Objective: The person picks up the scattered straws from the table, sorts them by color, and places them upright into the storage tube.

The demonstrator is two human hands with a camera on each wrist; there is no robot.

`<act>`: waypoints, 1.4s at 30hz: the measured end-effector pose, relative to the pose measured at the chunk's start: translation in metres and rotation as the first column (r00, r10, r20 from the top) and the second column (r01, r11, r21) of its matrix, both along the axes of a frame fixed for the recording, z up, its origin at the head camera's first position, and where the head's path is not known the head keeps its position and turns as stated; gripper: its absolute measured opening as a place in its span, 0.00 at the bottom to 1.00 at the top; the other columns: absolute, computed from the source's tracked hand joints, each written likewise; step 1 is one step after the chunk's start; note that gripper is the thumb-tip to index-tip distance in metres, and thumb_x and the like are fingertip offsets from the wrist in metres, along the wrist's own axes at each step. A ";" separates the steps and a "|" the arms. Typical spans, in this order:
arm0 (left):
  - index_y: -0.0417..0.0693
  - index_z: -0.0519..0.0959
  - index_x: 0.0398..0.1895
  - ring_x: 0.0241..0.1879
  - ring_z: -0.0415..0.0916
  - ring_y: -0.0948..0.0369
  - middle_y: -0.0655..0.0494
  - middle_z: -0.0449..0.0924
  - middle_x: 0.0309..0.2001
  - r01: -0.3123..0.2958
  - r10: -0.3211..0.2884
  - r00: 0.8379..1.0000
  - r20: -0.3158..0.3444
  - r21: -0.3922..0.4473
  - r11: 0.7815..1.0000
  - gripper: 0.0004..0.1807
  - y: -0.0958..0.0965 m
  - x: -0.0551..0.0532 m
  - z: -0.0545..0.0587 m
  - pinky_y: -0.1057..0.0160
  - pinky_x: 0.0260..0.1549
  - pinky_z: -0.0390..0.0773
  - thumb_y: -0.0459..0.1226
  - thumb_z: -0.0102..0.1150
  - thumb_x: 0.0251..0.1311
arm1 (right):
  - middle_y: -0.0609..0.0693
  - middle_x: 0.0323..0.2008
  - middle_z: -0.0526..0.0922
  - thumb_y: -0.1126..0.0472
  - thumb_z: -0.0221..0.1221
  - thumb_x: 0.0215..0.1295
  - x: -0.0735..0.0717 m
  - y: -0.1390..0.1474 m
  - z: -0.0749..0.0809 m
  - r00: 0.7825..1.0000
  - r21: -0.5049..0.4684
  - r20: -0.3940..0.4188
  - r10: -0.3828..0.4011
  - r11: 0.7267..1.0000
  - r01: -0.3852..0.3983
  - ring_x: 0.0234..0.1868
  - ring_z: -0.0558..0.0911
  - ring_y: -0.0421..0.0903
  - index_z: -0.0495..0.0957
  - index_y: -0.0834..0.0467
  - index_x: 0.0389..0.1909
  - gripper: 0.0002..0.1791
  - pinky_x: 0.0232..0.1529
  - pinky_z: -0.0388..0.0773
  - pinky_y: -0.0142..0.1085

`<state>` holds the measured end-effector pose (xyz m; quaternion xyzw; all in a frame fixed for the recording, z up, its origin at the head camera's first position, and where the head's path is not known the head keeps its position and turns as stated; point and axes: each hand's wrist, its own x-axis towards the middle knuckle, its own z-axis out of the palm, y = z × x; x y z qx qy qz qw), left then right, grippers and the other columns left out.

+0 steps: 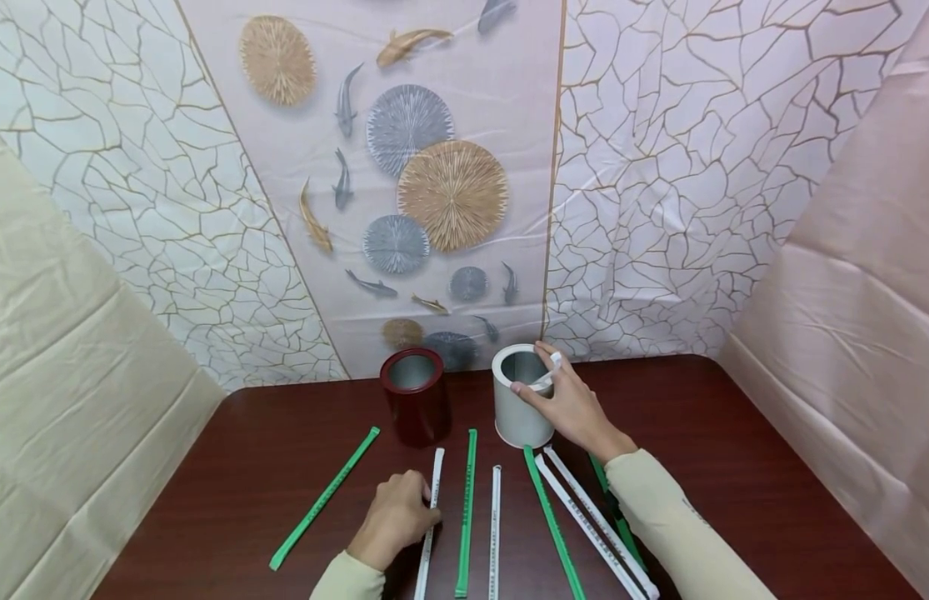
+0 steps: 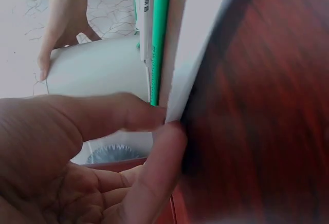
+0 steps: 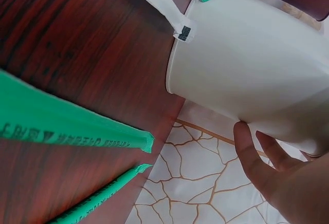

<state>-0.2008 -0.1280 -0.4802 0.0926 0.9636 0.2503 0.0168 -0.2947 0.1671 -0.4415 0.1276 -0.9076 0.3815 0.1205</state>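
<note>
"White stick packet (image 1: 437, 475): where, going by the white can (image 1: 522, 421)?"

"Near side of the can, to its left, over the dark red table (image 1: 232, 500). Cannot tell whether any of it is lifted."

"Hands?"

"Left hand (image 1: 397, 512) pinches that packet between thumb and forefinger. Right hand (image 1: 572, 404) grips the white can at its rim, thumb on the near side, fingertip on the far side."

"Can's mouth?"

"One tilted white packet (image 1: 545, 380) sticks out, between thumb and fingers. Whether they touch it, cannot tell."

"Others?"

"Red can (image 1: 419, 408) left of the white can, apart. Far-left green packet (image 1: 325, 500) beyond that. Near side of the white can, left to right: middle green packet (image 1: 467, 508), middle white packet (image 1: 496, 525), right-hand green packet (image 1: 552, 521), paired white packets (image 1: 581, 517). Another green packet (image 1: 626, 533) lies partly behind the right sleeve (image 1: 666, 517)."
</note>
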 end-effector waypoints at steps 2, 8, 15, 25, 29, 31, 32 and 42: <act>0.48 0.72 0.11 0.19 0.70 0.56 0.59 0.69 0.15 0.010 -0.010 1.000 0.017 0.026 1.000 0.17 0.001 0.001 0.003 0.57 0.19 0.73 0.31 0.73 0.44 | 0.54 0.84 0.53 0.26 0.58 0.70 0.000 0.001 0.000 1.000 0.000 -0.001 -0.002 1.000 0.002 0.71 0.73 0.67 0.55 0.53 0.85 0.54 0.53 0.79 0.65; 0.51 0.72 0.17 0.20 0.70 0.58 0.59 0.71 0.18 0.001 -0.002 1.000 0.025 0.041 0.999 0.15 0.004 0.003 0.012 0.58 0.20 0.71 0.35 0.72 0.46 | 0.54 0.84 0.52 0.26 0.57 0.70 0.000 0.001 -0.001 1.000 0.008 0.001 -0.001 1.000 0.001 0.71 0.73 0.66 0.54 0.52 0.85 0.54 0.53 0.79 0.64; 0.49 0.81 0.39 0.23 0.75 0.65 0.64 0.80 0.27 0.051 -0.040 0.997 -0.062 0.187 0.981 0.07 0.015 -0.007 0.041 0.62 0.22 0.74 0.32 0.67 0.59 | 0.55 0.83 0.53 0.26 0.58 0.70 0.000 0.000 -0.002 1.000 0.010 -0.008 -0.008 1.000 0.008 0.68 0.76 0.65 0.54 0.53 0.85 0.54 0.51 0.81 0.62; 0.45 0.85 0.46 0.29 0.84 0.60 0.55 0.87 0.35 0.303 -0.079 0.866 -0.493 0.393 0.868 0.05 0.049 -0.046 0.133 0.63 0.29 0.82 0.35 0.63 0.75 | 0.54 0.84 0.52 0.25 0.58 0.69 0.000 -0.001 -0.001 1.000 0.007 0.003 -0.007 1.000 0.007 0.73 0.72 0.65 0.54 0.54 0.85 0.55 0.57 0.77 0.65; 0.40 0.84 0.49 0.32 0.87 0.54 0.48 0.88 0.40 0.399 -0.075 0.808 -0.584 0.449 0.800 0.08 0.069 -0.063 0.164 0.65 0.28 0.84 0.35 0.60 0.77 | 0.54 0.84 0.53 0.26 0.58 0.69 0.000 0.001 -0.001 1.000 0.003 -0.003 -0.012 1.000 0.012 0.72 0.73 0.64 0.54 0.54 0.85 0.55 0.57 0.77 0.64; 0.38 0.83 0.50 0.36 0.88 0.53 0.46 0.87 0.41 0.431 -0.079 0.784 -0.616 0.449 0.783 0.09 0.079 -0.072 0.174 0.65 0.28 0.85 0.34 0.60 0.77 | 0.54 0.84 0.53 0.25 0.58 0.69 0.000 0.001 -0.002 1.000 0.000 0.001 -0.012 1.000 0.012 0.71 0.74 0.64 0.54 0.53 0.85 0.55 0.58 0.77 0.64; 0.38 0.83 0.51 0.38 0.88 0.53 0.46 0.87 0.42 0.438 -0.081 0.775 -0.627 0.440 0.784 0.09 0.083 -0.077 0.177 0.65 0.29 0.86 0.34 0.59 0.77 | 0.54 0.84 0.53 0.25 0.58 0.69 0.000 0.001 -0.002 1.000 -0.002 0.002 -0.011 1.000 0.011 0.71 0.74 0.64 0.54 0.53 0.85 0.55 0.58 0.77 0.64; 0.43 0.83 0.50 0.44 0.89 0.56 0.48 0.90 0.43 0.374 -0.136 0.831 -0.540 0.361 0.854 0.08 0.099 -0.106 0.138 0.59 0.44 0.87 0.35 0.64 0.74 | 0.54 0.83 0.55 0.23 0.56 0.68 -0.001 -0.001 -0.002 1.000 -0.005 -0.001 -0.020 1.000 0.020 0.71 0.74 0.63 0.56 0.52 0.85 0.55 0.59 0.76 0.65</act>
